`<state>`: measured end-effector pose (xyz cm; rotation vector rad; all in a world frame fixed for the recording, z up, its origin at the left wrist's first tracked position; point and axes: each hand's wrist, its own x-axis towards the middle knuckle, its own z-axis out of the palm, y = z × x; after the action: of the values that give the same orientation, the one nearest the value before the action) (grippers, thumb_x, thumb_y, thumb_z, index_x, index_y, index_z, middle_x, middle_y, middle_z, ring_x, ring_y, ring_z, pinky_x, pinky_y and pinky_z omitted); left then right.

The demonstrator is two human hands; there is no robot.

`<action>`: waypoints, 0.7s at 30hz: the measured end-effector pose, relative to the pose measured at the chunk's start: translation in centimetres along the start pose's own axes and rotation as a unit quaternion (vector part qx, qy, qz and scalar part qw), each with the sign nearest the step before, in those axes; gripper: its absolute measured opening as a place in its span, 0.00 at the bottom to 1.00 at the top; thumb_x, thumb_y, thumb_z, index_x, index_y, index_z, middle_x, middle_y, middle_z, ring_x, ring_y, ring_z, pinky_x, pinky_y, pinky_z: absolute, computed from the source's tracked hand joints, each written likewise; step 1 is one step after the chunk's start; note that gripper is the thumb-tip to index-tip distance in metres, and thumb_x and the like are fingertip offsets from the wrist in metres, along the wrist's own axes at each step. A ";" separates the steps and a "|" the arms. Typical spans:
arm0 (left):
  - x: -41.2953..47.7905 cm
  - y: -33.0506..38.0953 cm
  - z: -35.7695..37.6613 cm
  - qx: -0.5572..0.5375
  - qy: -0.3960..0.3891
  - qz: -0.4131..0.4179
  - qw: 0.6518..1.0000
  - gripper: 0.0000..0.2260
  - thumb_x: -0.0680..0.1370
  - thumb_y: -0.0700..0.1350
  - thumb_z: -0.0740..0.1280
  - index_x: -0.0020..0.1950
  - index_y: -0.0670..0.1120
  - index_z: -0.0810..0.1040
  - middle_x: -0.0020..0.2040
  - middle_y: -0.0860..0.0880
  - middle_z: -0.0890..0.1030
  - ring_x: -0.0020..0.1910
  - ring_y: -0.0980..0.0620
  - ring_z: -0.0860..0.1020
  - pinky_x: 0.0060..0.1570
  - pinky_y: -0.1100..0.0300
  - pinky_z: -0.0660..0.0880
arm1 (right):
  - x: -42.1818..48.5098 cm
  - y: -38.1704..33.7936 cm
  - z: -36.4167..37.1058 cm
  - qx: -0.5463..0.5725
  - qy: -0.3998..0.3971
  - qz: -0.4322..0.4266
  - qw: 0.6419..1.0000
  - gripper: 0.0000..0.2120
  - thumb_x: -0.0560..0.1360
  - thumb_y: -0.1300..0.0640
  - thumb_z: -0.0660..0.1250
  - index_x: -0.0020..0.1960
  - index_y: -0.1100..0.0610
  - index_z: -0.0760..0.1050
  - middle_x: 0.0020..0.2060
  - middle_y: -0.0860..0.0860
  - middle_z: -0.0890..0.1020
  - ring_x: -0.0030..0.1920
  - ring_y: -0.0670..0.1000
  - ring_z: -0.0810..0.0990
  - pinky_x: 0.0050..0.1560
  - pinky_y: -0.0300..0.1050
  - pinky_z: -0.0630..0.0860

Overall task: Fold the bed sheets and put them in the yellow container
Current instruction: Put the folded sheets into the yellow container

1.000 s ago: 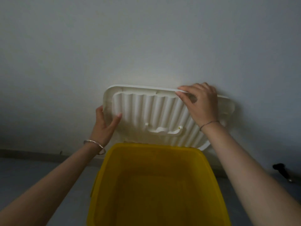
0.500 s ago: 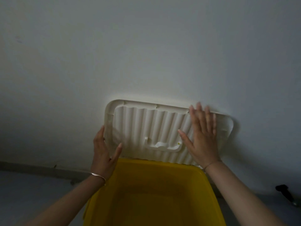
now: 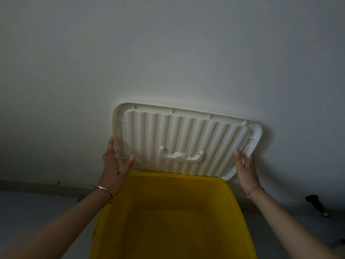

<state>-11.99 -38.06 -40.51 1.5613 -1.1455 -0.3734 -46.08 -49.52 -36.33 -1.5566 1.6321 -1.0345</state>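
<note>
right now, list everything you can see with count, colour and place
yellow plastic container: one, yellow, bottom centre, open
white ribbed plastic lid: one, white, upright behind the container
plain off-white wall: one, off-white, behind the lid
grey floor: one, grey, around the container
small black object: one, black, floor at far right; too dim to identify
metal bangle: one, silver, left wrist
thin bracelet: one, pale, right wrist
hands: two; left hand holds the lid's left edge, right hand its right edge

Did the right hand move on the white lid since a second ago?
Yes. The right hand has slid down from the white lid's top edge to its lower right corner, near the yellow container's rim.
</note>
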 end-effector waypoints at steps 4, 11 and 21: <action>-0.5 0.8 -0.2 0.003 -0.012 -0.020 1.000 0.49 0.61 0.79 0.56 0.74 0.62 0.39 0.73 0.48 0.53 0.70 0.52 0.61 0.68 0.48 0.64 | 0.1 0.3 -0.3 -0.062 -0.006 0.011 0.998 0.39 0.77 0.36 0.47 0.77 0.62 0.42 0.76 0.58 0.55 0.73 0.59 0.60 0.69 0.53 0.61; -2.9 0.7 -0.1 0.030 -0.027 -0.028 0.999 0.47 0.63 0.71 0.59 0.75 0.58 0.40 0.74 0.50 0.51 0.70 0.59 0.55 0.70 0.52 0.59 | -1.8 2.5 -0.1 0.018 -0.008 0.009 1.000 0.40 0.73 0.32 0.53 0.73 0.59 0.51 0.73 0.56 0.62 0.70 0.56 0.65 0.68 0.53 0.64; -3.4 -3.2 -0.5 0.072 -0.128 -0.123 0.981 0.52 0.64 0.66 0.69 0.77 0.49 0.43 0.76 0.49 0.51 0.75 0.49 0.54 0.73 0.49 0.56 | -3.8 6.9 1.5 0.011 -0.150 0.099 0.984 0.43 0.67 0.37 0.69 0.70 0.52 0.50 0.68 0.54 0.68 0.65 0.55 0.70 0.63 0.52 0.70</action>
<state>-11.78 -35.26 -44.24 1.8297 -1.1976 -0.6860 -47.75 -46.03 -43.36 -1.4247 1.5220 -0.6745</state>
